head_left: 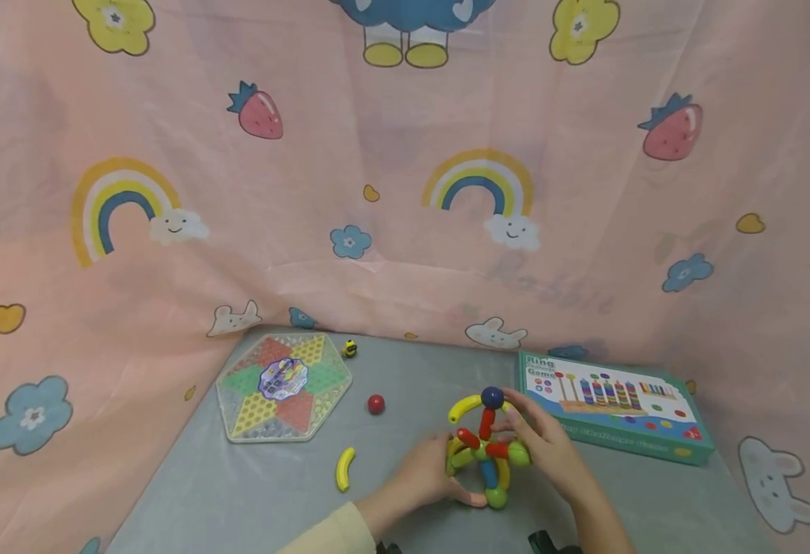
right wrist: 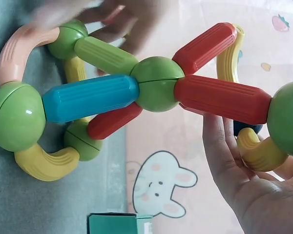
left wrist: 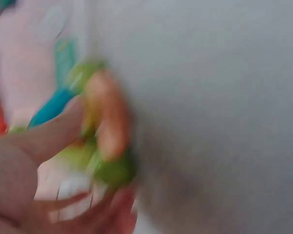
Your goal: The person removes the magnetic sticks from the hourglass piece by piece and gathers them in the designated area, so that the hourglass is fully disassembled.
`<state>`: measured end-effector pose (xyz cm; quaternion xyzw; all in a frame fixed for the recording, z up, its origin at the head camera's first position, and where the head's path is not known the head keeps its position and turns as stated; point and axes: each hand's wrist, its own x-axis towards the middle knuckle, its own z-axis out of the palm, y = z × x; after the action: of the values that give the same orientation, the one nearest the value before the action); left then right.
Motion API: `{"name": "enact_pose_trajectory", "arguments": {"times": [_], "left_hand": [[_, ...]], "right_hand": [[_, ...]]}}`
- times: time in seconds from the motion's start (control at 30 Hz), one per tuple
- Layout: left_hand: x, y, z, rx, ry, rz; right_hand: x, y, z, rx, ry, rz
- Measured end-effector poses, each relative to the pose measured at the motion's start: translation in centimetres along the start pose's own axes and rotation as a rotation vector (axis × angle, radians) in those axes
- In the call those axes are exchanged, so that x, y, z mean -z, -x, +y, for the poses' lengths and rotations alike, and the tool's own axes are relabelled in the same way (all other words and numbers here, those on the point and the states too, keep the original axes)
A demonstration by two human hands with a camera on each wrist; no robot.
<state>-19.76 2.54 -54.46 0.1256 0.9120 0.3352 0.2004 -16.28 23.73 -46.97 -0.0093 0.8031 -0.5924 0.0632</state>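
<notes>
Both hands hold a build of magnetic rods and balls point(head_left: 483, 450) above the grey table. Round its left side curls the left hand point(head_left: 418, 471); in the left wrist view, blurred, its thumb lies by a curved peach rod point(left wrist: 112, 117). The right hand point(head_left: 548, 445) has its fingers at the dark blue ball point(head_left: 492, 398) and the curved yellow rod beside it. Up close, the right wrist view shows a green middle ball point(right wrist: 158, 84) joining a blue rod point(right wrist: 90, 97), a light green rod point(right wrist: 105, 56) and red rods point(right wrist: 222, 99).
A loose curved yellow rod point(head_left: 345, 469) and a red ball point(head_left: 375, 404) lie left of the hands. Farther left is a hexagonal board game point(head_left: 328, 377), with a small bee figure point(head_left: 350, 348) beside it. A green game box point(head_left: 615, 438) lies at right.
</notes>
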Motion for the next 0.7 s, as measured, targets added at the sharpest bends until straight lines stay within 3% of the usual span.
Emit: {"name": "enact_pose_trajectory", "arguments": {"times": [0.17,0.33,0.47,0.7], "left_hand": [[5.5,-0.6,-0.4,-0.245,0.118,-0.079],[9.3,-1.7,0.0,-0.47,0.378,-0.246],[10.1,-2.5,0.4,-0.533,0.404,-0.341],[9.8,-2.8,1.4,-0.542,0.388,-0.417]], "right_hand": [[-0.2,0.1,0.2,0.009,-0.002,0.01],[-0.2,0.2,0.1,0.022,-0.016,-0.003],[-0.1,0.3,0.1,0.036,-0.023,-0.009],[-0.1,0.4,0.0,0.044,-0.013,-0.014]]}}
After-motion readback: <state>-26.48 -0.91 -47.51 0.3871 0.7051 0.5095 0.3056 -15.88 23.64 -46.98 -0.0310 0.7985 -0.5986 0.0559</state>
